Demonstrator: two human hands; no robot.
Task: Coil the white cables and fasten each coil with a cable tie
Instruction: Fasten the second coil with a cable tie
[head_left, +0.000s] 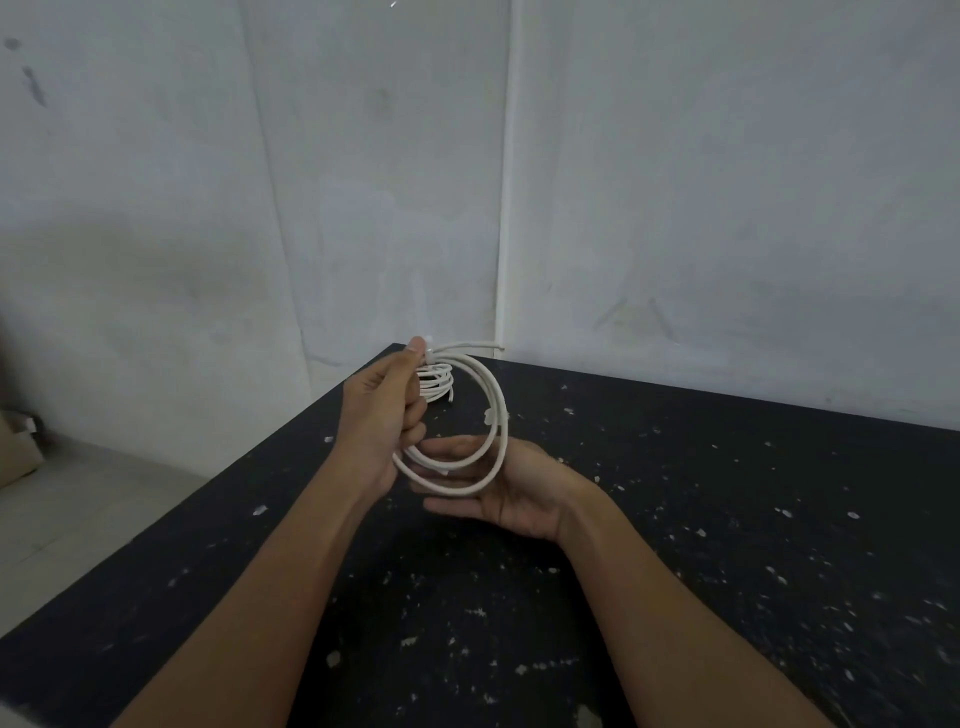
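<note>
While my left hand (384, 410) pinches the top of the white cable coil (462, 431), my right hand (498, 488) lies spread, palm up, beneath its lower loops. Behind, a second coil (439, 382) rests on the black table (727, 519).

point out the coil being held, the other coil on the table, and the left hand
held coil (496, 410), head view, on the right side of its loops
second coil (439, 382), head view, on its stacked loops lying on the black table (727, 493)
left hand (376, 415), head view, on the back of the hand
</note>
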